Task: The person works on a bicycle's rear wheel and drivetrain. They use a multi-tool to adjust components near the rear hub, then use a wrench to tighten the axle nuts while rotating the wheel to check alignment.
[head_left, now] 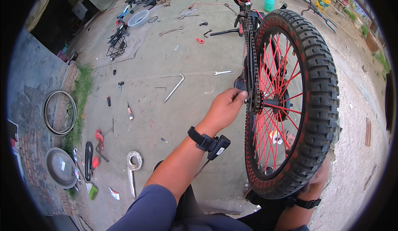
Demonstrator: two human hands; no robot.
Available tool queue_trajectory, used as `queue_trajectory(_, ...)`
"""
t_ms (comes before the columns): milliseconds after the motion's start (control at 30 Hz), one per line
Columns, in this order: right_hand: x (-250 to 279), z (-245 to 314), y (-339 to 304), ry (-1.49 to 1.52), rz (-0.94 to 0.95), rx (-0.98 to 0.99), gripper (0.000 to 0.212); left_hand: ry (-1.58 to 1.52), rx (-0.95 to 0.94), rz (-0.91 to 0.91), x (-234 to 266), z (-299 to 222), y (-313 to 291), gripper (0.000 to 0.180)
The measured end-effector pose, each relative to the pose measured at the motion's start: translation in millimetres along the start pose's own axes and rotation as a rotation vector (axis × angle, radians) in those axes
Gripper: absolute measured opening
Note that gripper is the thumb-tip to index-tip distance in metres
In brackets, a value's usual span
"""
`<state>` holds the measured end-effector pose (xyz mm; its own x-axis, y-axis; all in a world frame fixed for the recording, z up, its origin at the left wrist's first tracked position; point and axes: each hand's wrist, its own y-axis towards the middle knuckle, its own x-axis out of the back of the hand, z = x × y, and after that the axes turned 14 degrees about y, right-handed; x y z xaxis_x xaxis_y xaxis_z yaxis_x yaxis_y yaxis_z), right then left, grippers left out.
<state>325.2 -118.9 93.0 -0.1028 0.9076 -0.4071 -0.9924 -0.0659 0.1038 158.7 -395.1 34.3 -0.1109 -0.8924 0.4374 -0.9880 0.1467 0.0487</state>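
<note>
A bicycle wheel with a thick knobby black tyre [321, 86] and red spokes [275, 142] stands upright in front of me, fixed in the bike's frame. The chain [250, 32] runs along its left side to a small sprocket at the hub. My left hand [226, 106] is pinched at the axle end beside that sprocket; whatever the fingertips hold is hidden. Past the tyre's lower right side comes my right forearm [313, 189]; the wheel covers most of that hand, and its fingers do not show.
An open-end wrench [224, 72] and an L-shaped metal bar [174, 88] lie left of the wheel. Further left are a screwdriver-like tube [130, 111], a tape roll [134, 160] and a grey basin [61, 167]. A green spray bottle [269, 3] stands beyond the bike.
</note>
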Motion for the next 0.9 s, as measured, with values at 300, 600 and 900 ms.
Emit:
queue_trajectory(300, -9.6, 2.9, 1.9, 0.187, -0.077, -0.003, 0.047, -0.043, 0.132, 0.102, 1.2, -2.2, 1.2, 0.039)
queue_trajectory(600, -28.2, 6.9, 13.1, 0.053, -0.315, -0.154, 0.046, -0.259, 0.074, 0.081, 3.7, -3.0, 3.9, 0.038)
queue_trajectory(900, -40.7, 10.5, 17.5, 0.119, -0.284, -0.109, 0.04, -0.301, 0.132, 0.047, 3.3, -1.2, 5.0, 0.04)
